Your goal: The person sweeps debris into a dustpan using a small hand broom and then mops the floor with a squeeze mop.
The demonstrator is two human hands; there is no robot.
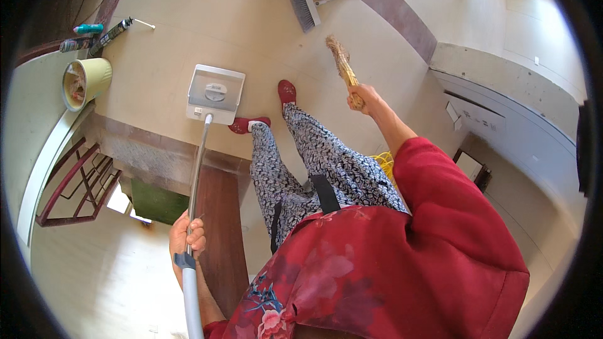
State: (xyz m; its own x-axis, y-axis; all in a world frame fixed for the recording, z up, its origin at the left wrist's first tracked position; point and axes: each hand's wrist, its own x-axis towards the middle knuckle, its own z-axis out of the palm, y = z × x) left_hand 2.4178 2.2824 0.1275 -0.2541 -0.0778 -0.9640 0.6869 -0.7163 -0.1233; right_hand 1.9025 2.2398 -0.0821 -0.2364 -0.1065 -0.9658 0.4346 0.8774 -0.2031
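My left hand (187,235) is closed around the metal pole (200,165) of a long-handled dustpan, just above a dark grey collar. The white dustpan (216,92) rests on the floor beside my red shoe, with a pale oval piece inside or on its back wall; I cannot tell which. On the other side, my right hand (362,99) grips the bound yellow handle of a short straw hand brush (343,61). Its frayed bristle end points away from me, and whether it touches the floor is unclear.
A broom (305,8) with grey bristles lies on the floor ahead. At the left, a yellow bin (89,82) holding rubbish stands near a spray can (110,36) and a teal bottle (88,28). Yellow cord (384,164) lies behind my leg. A dark red metal frame (77,183) is lower left.
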